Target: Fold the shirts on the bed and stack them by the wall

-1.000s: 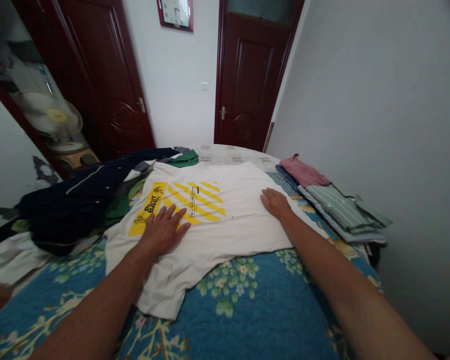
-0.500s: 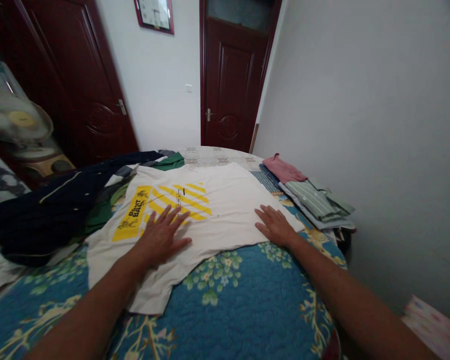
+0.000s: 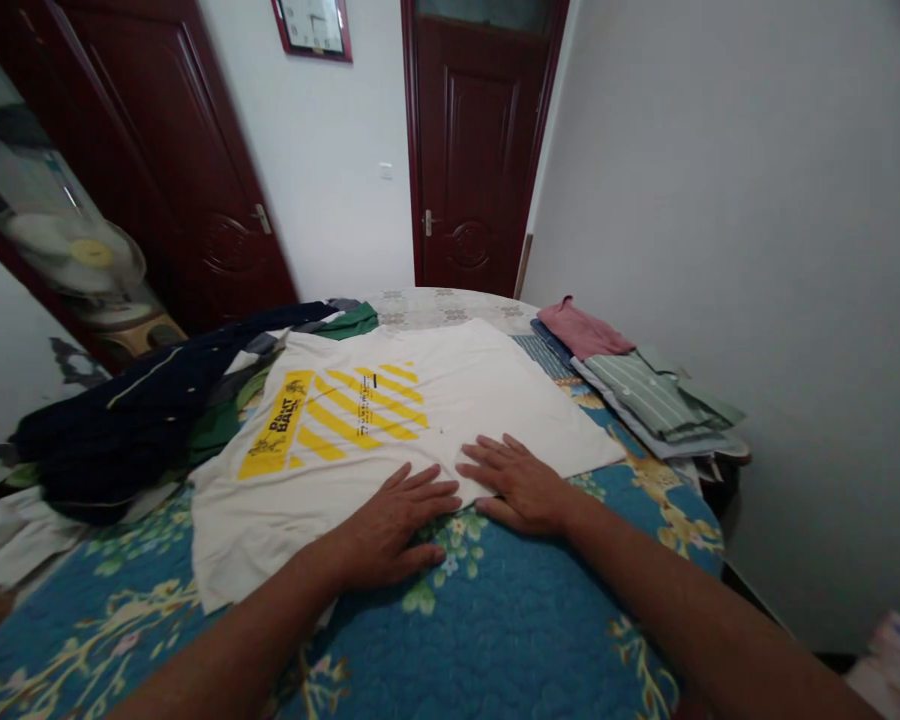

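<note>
A white T-shirt (image 3: 487, 375) with a yellow striped print lies spread out, its hem side toward the right. My left hand (image 3: 401, 522) rests palm down at the shirt's near edge, fingers stretched out and the thumb over the blue cover. Close to its right, my right hand (image 3: 521, 485) is also palm down on the near edge, with fingers extended. Neither hand grips the cloth. My left forearm hides part of the near sleeve.
A blue floral quilted cover (image 3: 495, 620) lies under the shirt. Folded clothes (image 3: 645, 385) are stacked at the right edge, by the wall. A heap of dark clothes (image 3: 127, 420) lies on the left. A fan (image 3: 82, 250) stands beyond it.
My left hand has moved right and nearer, off the print. My right hand has slid left, so both are now close together. The view has shifted slightly left.
</note>
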`<state>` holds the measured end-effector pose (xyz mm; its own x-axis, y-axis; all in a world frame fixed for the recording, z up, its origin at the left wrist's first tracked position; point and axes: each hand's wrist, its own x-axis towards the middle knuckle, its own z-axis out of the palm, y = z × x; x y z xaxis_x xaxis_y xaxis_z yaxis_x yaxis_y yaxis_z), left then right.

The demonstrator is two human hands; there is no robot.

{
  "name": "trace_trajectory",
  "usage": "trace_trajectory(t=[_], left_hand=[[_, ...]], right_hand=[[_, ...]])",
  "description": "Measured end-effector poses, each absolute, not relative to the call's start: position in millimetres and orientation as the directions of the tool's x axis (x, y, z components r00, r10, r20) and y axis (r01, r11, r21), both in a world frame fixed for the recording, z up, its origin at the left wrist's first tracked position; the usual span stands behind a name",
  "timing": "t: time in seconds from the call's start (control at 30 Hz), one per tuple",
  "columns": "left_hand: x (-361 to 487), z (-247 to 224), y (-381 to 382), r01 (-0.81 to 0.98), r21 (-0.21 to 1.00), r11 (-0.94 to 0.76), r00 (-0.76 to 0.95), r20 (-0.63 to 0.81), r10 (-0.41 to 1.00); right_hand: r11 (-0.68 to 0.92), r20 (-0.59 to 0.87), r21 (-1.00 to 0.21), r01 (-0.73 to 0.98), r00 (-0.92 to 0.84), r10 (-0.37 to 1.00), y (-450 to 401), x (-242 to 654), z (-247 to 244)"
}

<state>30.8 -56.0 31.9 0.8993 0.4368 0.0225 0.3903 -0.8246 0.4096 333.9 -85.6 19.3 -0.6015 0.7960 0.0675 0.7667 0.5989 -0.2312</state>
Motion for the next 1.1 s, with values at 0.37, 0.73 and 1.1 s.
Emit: trace_trajectory(t=[0.37, 0.73, 1.1], left_hand=[[-5, 24, -40, 0.718, 0.245, -0.652, 0.602, 0.251, 0.758], [-23, 31, -28, 0.674, 0.292, -0.679, 0.656, 0.188, 0.731], [-31, 22, -41, 0.776, 0.244, -0.582, 0.581, 0.084, 0.810]], right_hand=[[0.686, 0.285, -0.303, 0.662, -0.624, 0.728, -11, 299, 25], [0.646, 0.194, -0.367, 0.669, -0.625, 0.756, -39, 295, -3], [0.691, 0.138, -0.285, 0.664, -0.685, 0.715, -56, 287, 10]])
